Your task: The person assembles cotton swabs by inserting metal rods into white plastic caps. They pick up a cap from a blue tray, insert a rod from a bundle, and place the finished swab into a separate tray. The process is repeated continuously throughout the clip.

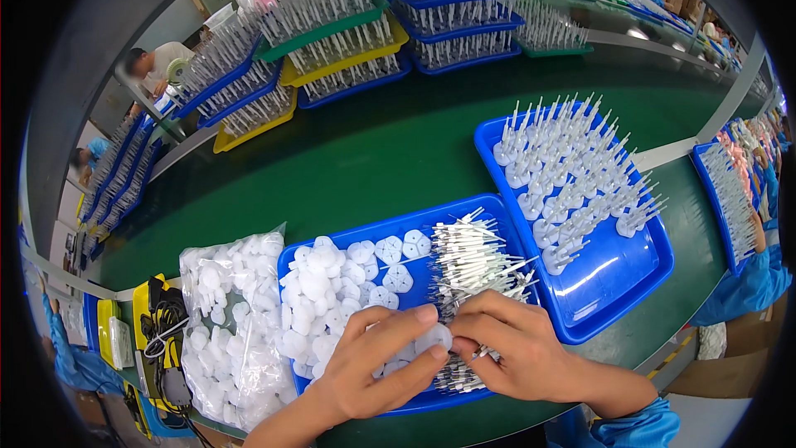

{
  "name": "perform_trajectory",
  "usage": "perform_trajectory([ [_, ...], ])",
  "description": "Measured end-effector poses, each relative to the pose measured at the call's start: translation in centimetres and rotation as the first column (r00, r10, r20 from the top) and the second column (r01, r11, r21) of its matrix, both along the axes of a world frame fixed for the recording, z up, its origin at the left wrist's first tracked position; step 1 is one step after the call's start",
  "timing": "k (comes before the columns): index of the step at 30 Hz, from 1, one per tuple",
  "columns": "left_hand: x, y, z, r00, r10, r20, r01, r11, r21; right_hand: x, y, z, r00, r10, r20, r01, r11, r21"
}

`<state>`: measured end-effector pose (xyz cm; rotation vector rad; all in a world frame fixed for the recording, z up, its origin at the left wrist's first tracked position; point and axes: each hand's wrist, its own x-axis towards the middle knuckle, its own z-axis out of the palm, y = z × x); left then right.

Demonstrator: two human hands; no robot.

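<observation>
My left hand [373,365] pinches a white translucent plastic disc [433,338] between thumb and fingers. Close against it, my right hand [514,344] is closed on a thin white rod [481,353], mostly covered by the fingers. Both hands are over a blue tray [497,209]. Loose white discs [319,282] fill its left side, and a heap of thin white rods [474,257] lies on its right. To the right, a second blue tray [597,286] carries rows of discs with rods standing upright in them [572,174].
Left of the near tray lies a clear plastic bag [236,323] of white discs. Beside it are black cables [168,315] on a yellow holder. Stacked trays [456,29] of upright pieces line the green table's [332,158] far side. Other people work around it.
</observation>
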<state>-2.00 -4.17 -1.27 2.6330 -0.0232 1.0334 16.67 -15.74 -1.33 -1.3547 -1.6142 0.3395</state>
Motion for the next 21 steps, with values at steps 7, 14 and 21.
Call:
perform_trajectory([
  [7, 0.1, -0.6, -1.2, 0.996, -0.006, 0.084, 0.023, 0.979, -0.203, -0.1, -0.2, -0.5, 0.99, 0.062, -0.127, -0.062, 0.998, 0.01],
  [14, 0.4, 0.3, -1.3, 0.991, -0.127, 0.048, 0.136, 0.926, -0.352, 0.2, -0.4, -0.5, 0.993, 0.07, -0.097, -0.07, 0.998, 0.01],
  [21, 0.0, -1.1, -1.3, 0.978, 0.148, 0.146, 0.071, 0.421, -0.904, 0.9, -0.5, 1.2, 0.979, 0.034, -0.203, -0.051, 0.996, -0.077],
])
